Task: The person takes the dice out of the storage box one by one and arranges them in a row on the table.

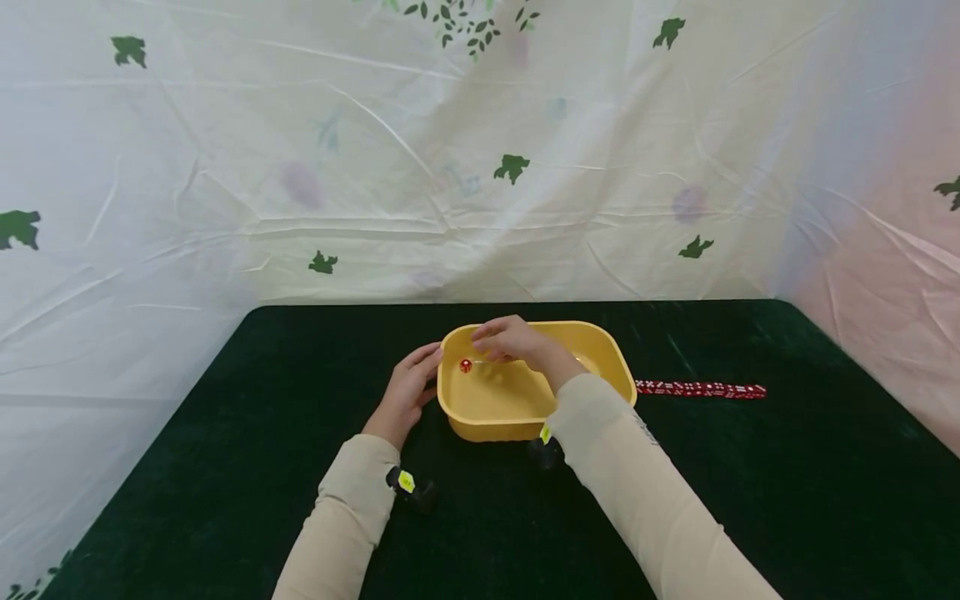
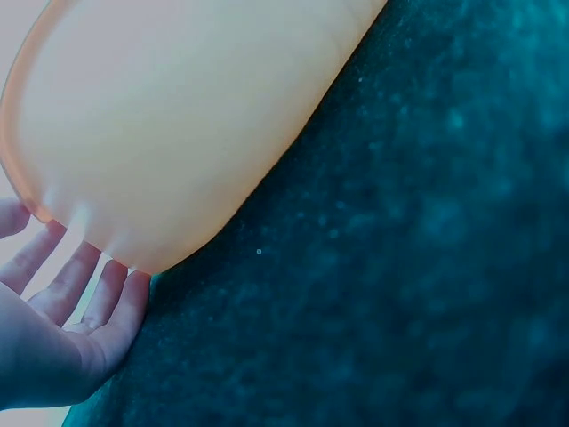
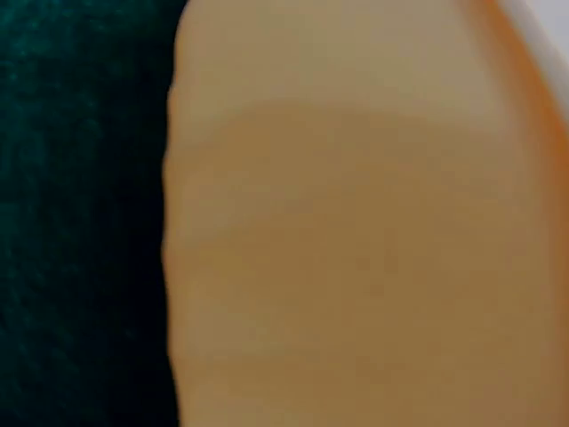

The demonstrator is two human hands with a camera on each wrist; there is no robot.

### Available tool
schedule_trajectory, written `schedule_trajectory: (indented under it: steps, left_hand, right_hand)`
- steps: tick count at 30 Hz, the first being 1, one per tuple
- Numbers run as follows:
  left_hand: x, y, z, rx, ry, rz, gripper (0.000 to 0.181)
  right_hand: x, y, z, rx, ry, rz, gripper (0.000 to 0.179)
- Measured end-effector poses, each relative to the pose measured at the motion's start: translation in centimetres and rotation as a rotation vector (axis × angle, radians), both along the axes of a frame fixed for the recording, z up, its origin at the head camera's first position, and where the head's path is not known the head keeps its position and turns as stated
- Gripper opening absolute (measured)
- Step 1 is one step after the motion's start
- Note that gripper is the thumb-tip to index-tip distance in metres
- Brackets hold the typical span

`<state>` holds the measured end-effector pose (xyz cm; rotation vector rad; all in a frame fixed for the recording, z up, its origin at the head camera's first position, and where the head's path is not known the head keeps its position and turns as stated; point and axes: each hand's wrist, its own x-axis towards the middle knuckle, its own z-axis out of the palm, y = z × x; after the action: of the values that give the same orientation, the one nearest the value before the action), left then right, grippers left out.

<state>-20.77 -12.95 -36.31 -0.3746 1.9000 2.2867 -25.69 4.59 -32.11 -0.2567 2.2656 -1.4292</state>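
A yellow plastic basin (image 1: 491, 429) stands on the dark green cloth. My left hand (image 1: 405, 390) rests on its left end, and in the left wrist view the extended fingers (image 2: 67, 285) touch the outer wall. Inside the basin, toward its left end, lies one red die with white dots (image 1: 466, 365). Reaching over the front rim, my right hand (image 1: 521, 343) is in the basin, its loosely bent fingers just right of the die. Nothing shows between them. The right wrist view holds only the basin's outer wall (image 3: 356, 267), with that hand out of sight.
From the basin's right side a long straight row of red dice with white dots (image 1: 701, 389) runs along the green-covered table (image 1: 480, 533). A pale curtain with green leaf prints (image 1: 420, 208) hangs behind the table and along both sides.
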Motion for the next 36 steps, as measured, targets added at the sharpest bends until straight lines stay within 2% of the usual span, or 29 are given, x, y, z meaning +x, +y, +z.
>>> schedule_trajectory:
  steps: [14, 20, 28, 36]
  left_hand:
    - [0.0, -0.2, 0.1, 0.005, 0.002, -0.015, 0.029]
    - [-0.1, -0.2, 0.0, 0.016, 0.005, -0.015, 0.028]
    - [-0.1, -0.1, 0.0, 0.01, 0.011, -0.017, 0.03]
    - [0.0, -0.2, 0.0, 0.009, 0.004, -0.017, 0.029]
  right_hand:
    - [-0.1, -1.7, -1.7, 0.016, 0.014, 0.058, 0.025]
    - [0.1, -1.9, -1.9, 0.023, -0.007, 0.053, 0.026]
    - [-0.1, -1.7, -2.4, 0.075, 0.017, 0.06, 0.025]
    - [0.3, -1.9, -2.5, 0.118, 0.05, 0.091, 0.023]
